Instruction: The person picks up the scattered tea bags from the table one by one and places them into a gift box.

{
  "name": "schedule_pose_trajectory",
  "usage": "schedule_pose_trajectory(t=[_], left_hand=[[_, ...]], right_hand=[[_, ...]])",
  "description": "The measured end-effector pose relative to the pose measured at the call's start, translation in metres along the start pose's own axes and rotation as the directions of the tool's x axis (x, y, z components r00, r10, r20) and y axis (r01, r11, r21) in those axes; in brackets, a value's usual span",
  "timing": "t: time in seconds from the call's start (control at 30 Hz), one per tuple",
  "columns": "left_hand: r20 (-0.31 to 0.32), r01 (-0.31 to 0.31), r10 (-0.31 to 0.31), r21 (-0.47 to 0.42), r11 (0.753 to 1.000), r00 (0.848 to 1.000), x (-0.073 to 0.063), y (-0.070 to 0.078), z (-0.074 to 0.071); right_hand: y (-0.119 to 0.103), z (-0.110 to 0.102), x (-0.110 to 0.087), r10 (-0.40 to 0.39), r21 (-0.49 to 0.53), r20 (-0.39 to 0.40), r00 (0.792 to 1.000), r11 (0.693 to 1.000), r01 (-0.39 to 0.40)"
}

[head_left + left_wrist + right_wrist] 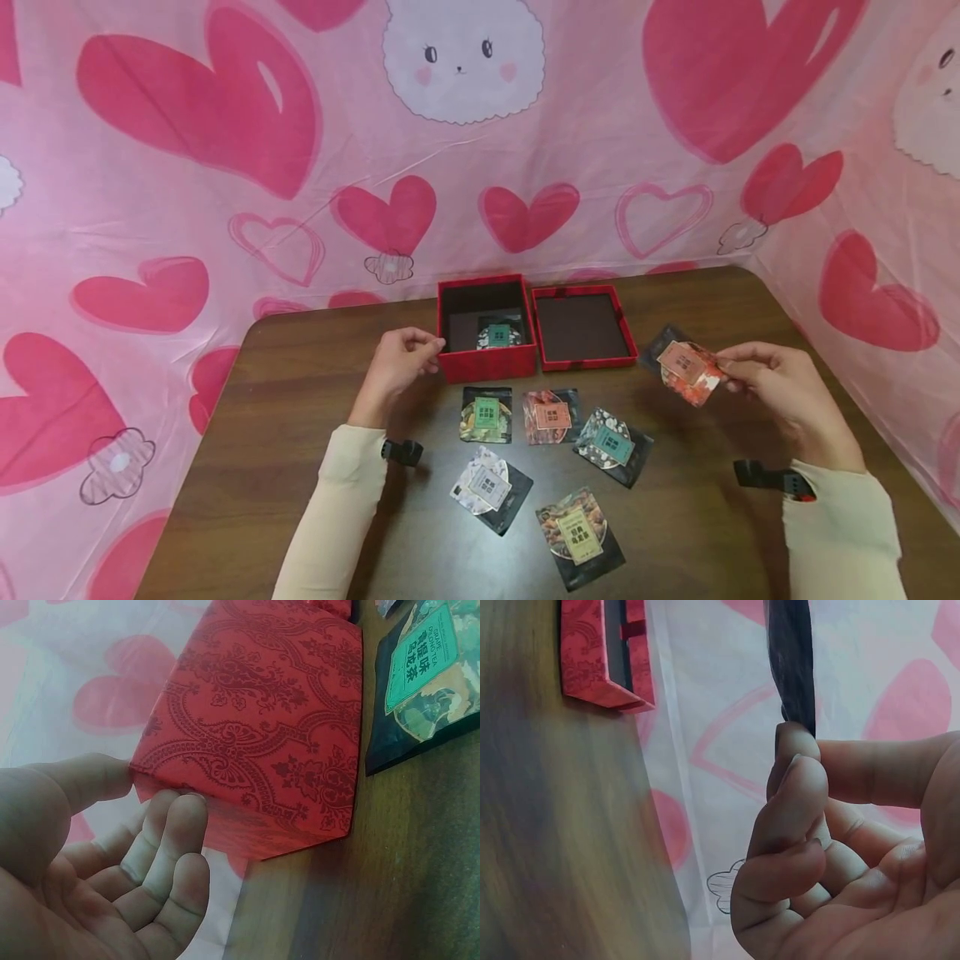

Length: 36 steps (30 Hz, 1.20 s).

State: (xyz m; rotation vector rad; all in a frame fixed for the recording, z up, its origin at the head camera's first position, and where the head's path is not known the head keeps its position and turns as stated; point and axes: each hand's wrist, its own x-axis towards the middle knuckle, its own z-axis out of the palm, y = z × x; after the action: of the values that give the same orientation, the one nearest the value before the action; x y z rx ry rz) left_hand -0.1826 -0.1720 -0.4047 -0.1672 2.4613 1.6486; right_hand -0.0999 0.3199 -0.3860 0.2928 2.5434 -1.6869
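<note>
Nearest to us, at bottom centre, lies the yellow packet; a touch farther up and left sits the grey packet, askew; the teal packet tilts to its upper right, with the red packet just beyond and the green packet left of that; that's five flat on the table!

Now the hands; at right of frame the right hand pinches an orange packet between thumb and fingers, up off the wood; at centre the left hand grips the near left corner of the box, thumb at the rim, seemingly steadying it; inside, one more packet shows its teal label; right beside stands the lid, off and inner side up; behind it all, the heart-printed cloth.

The score, then; lid off, done; one packet boxed, one in the air, five lying out, so the sorting looks far from finished; the count runs to seven packets in sight, one box, one lid, two hands; anything deeper in the box, I can't tell.
</note>
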Motion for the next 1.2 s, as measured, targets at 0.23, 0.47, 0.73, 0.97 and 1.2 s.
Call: schedule_pose_trajectory(t=[0.23,0.47,0.73,0.97,1.2], left_hand=[[-0.006,-0.005,0.005,-0.014,1.000,1.000,0.001,0.002,-0.001],[-0.007,-0.012,0.011,-0.017,1.000,1.000,0.001,0.000,-0.003],[-0.008,-0.016,0.016,-0.023,1.000,1.000,0.000,-0.003,-0.004],[-0.007,-0.038,0.038,-0.031,0.999,0.999,0.000,-0.003,-0.004],[0.004,-0.039,0.039,-0.033,0.999,0.999,0.000,-0.003,-0.001]], right_hand=[[-0.004,0.007,0.005,-0.008,-0.024,0.015,1.000,1.000,0.008],[-0.013,0.020,0.016,-0.017,-0.073,0.042,0.999,0.997,0.020],[-0.034,0.048,0.032,-0.057,-0.079,0.091,0.994,0.995,0.064],[-0.053,0.079,0.050,-0.058,0.018,0.122,0.991,0.998,0.056],[-0.071,0.108,0.065,-0.094,0.101,0.144,0.985,0.992,0.079]])
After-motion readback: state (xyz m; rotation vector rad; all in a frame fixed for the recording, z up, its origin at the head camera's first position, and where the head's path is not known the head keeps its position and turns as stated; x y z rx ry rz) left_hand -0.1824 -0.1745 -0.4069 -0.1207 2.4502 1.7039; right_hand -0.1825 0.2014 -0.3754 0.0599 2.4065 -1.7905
